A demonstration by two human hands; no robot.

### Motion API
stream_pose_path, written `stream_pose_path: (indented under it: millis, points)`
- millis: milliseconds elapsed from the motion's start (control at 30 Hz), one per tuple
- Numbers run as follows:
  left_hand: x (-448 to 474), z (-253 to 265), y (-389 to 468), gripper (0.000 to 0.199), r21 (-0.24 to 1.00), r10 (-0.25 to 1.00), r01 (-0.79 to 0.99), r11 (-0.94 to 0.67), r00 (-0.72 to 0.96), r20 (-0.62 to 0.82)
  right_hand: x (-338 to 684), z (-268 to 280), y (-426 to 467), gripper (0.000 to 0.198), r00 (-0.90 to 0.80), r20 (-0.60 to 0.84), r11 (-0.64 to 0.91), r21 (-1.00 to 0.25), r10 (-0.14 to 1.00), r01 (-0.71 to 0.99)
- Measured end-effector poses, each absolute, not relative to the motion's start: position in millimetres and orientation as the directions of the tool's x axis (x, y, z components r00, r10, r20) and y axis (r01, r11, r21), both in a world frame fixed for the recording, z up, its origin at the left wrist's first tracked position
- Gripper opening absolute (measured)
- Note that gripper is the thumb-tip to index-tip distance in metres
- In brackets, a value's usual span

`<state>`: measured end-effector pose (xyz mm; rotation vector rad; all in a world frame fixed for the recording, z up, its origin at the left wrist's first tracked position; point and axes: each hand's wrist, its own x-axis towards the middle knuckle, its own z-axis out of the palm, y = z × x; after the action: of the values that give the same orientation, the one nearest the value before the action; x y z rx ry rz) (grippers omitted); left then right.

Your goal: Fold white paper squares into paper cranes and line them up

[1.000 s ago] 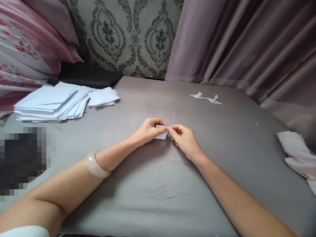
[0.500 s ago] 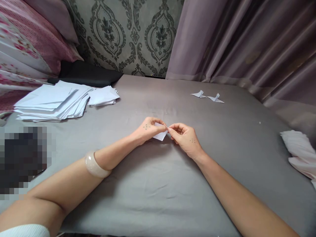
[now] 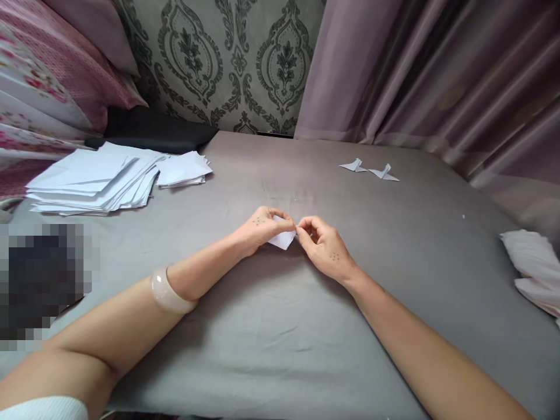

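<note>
Left hand (image 3: 268,226) and right hand (image 3: 324,246) are close together above the middle of a smooth grey cloth surface (image 3: 262,361). Between them is a small, flat piece of folded white paper (image 3: 282,240). The left hand is closed on it, thumb on the near side and fingers curled behind, so that only a lower corner shows below the thumb. The right hand makes a narrow pinch, thumb against forefinger, at the paper's right-hand tip – just beside the end of the left thumb. How the folds lie under the fingers cannot be told. Small dark dots (image 3: 258,221) mark the back of each hand, and a broad, pale, glossy bangle (image 3: 168,293) rings the left forearm (image 3: 214,259).

Farther back on the right, two pointed shapes of folded white paper (image 3: 385,173) lie near each other, each with a small upright part. On the far left is a large, uneven stack of white paper sheets (image 3: 83,174), with a smaller stack of white paper pieces (image 3: 184,169) right beside it. Behind the stacks lies a flat black item (image 3: 153,131). Crumpled white cloth (image 3: 531,262) rests at the right edge – well apart from the hands. Mauve curtains (image 3: 394,64) hang beside grey patterned wallpaper (image 3: 238,64).
</note>
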<state>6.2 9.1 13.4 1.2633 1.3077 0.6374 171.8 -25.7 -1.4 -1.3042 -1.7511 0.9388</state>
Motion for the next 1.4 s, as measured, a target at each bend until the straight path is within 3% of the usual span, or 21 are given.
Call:
stream_pose_path:
  millis: [100, 400, 600, 833, 1400]
  points:
    - [6, 14, 9, 0.022, 0.912, 0.915, 0.315, 0.264, 0.216, -0.340, 170, -1, -27, 0.014, -0.207, 0.155, 0.235, -0.860, 0.966, 0.453]
    - [7, 12, 9, 0.023, 0.934, 0.926, 0.279, 0.224, 0.239, -0.294, 169, -7, -22, 0.025, -0.122, 0.053, 0.095, -0.922, 0.991, 0.374]
    - [7, 15, 10, 0.026, 0.907, 0.926, 0.344, 0.243, 0.198, -0.322, 168, -1, -25, 0.020, -0.140, 0.107, 0.154, -0.910, 0.984, 0.386]
    - [6, 15, 10, 0.025, 0.952, 0.897, 0.135, 0.274, 0.322, -0.304, 172, -7, -21, 0.023, -0.100, 0.089, 0.112, -0.960, 0.991, 0.257]
    - [8, 10, 10, 0.019, 0.955, 0.912, 0.153, 0.253, 0.293, -0.288, 172, -11, -20, 0.027, -0.123, 0.043, 0.073, -0.965, 0.991, 0.251]
